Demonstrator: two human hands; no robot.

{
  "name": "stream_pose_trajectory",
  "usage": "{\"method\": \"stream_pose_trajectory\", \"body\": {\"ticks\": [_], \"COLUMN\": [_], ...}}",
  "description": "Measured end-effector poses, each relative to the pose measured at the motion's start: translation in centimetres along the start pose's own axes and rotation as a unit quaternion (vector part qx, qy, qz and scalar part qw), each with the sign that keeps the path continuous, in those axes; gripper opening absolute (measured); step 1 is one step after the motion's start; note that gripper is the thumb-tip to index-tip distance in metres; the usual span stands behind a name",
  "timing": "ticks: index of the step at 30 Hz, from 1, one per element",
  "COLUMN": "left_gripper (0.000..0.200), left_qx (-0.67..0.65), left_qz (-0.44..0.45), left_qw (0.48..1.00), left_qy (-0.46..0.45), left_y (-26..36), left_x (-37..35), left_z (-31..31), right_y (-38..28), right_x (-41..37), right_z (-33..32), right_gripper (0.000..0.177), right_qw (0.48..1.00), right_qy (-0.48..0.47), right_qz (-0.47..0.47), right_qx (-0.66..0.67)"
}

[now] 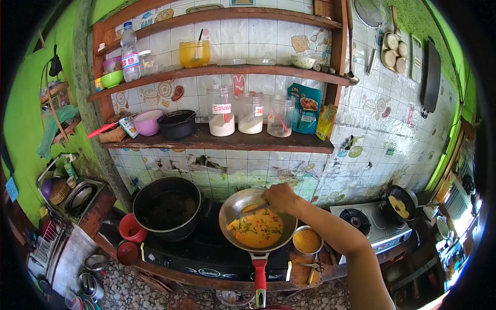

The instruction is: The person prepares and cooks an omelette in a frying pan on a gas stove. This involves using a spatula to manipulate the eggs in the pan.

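My right hand (pixel 281 199) reaches in from the lower right, over the far edge of a frying pan (pixel 284 235). Its fingers are closed on the handle of a metal utensil (pixel 253 211), whose far end is at the left side of the pan. An orange egg-like mixture (pixel 258 230) with green and red bits lies in the pan. The pan rests on a black stove (pixel 212 266), its red handle (pixel 260 274) pointing toward me. Just right of the pan stands a metal bowl (pixel 308 241) of orange mixture. My left hand does not show.
A large black pot (pixel 168 209) sits on the stove's left, beside red containers (pixel 133 228). Scissors (pixel 312 266) lie below the bowl. On the right, a second stove (pixel 380 227) bears a small pan (pixel 400 204) with food. Shelves (pixel 217 140) with jars span the wall.
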State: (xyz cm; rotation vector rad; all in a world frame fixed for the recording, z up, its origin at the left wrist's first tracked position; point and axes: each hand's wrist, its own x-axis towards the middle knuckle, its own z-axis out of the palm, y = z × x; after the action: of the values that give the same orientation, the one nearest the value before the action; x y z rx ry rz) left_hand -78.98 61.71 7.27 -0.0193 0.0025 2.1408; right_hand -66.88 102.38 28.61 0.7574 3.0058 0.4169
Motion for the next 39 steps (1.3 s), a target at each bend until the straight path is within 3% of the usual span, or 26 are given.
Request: {"method": "stream_pose_trajectory", "body": {"ticks": [5,11,13,14,15,16,17,19,23,26,29,31,35,36,38,39], "left_gripper": [0.054,0.054,0.052,0.048,0.048,0.048,0.048,0.056,0.039,0.031,0.030,0.034,0.050,0.050,0.069,0.069], "left_qx": [-0.011,-0.020,-0.089,0.105,0.104,0.231,0.352,0.474,0.554,0.610,0.644,0.660,0.760,0.761,0.768,0.769], "left_qz": [-0.016,-0.053,-0.114,0.040,0.035,0.044,0.054,0.090,0.134,0.140,0.153,0.186,0.248,0.250,0.353,0.352], "left_qw": [1.000,0.998,0.984,0.973,0.974,0.964,0.933,0.858,0.820,0.761,0.704,0.654,0.523,0.524,0.459,0.459], "left_qy": [0.001,-0.006,-0.101,0.203,0.196,0.120,0.042,0.178,-0.041,-0.171,-0.258,-0.318,-0.297,-0.289,-0.275,-0.271], "left_y": [0.6,2.2,3.6,1.4,1.6,2.1,2.3,-0.1,-4.6,-8.7,-13.6,-16.7,-21.7,-23.0,-25.6,-26.8], "left_x": [0.1,1.8,3.9,3.5,4.8,6.0,7.1,10.4,15.3,19.0,23.7,27.0,32.3,33.7,36.3,37.3], "left_z": [-1.8,-5.9,-7.7,-1.0,-0.3,0.0,0.5,7.6,16.1,21.2,25.1,26.5,28.6,28.9,29.1,29.3], "right_y": [0.4,1.7,1.7,1.6,1.4,1.4,1.2,0.2,-1.8,-2.6,-0.5,1.3,3.4,3.6,3.5,3.3], "right_x": [-7.0,-15.5,-17.7,-18.8,-19.8,-20.4,-20.7,-21.5,-18.9,-17.0,-15.5,-15.7,-16.8,-16.7,-16.0,-15.7], "right_z": [0.0,0.3,-1.7,-2.7,-3.7,-4.3,-4.3,-3.4,0.6,2.4,4.8,5.2,6.1,7.0,9.7,11.5], "right_gripper": [0.012,0.017,0.018,0.018,0.019,0.020,0.020,0.017,0.022,0.016,0.019,0.025,0.027,0.027,0.031,0.031], "right_qw": [0.998,0.998,0.994,0.993,0.990,0.986,0.985,0.989,0.989,0.990,0.980,0.948,0.925,0.927,0.943,0.944], "right_qy": [0.040,0.047,-0.008,-0.004,-0.009,-0.014,-0.012,0.013,-0.028,0.030,0.058,0.095,0.123,0.119,0.104,0.101], "right_qz": [-0.046,0.031,0.105,0.112,0.138,0.163,0.167,0.150,0.140,0.135,0.151,0.176,0.217,0.210,0.248,0.244], "right_qx": [-0.005,0.007,0.026,0.023,0.033,0.043,0.040,-0.008,0.033,0.040,0.117,0.247,0.286,0.286,0.195,0.195]}}
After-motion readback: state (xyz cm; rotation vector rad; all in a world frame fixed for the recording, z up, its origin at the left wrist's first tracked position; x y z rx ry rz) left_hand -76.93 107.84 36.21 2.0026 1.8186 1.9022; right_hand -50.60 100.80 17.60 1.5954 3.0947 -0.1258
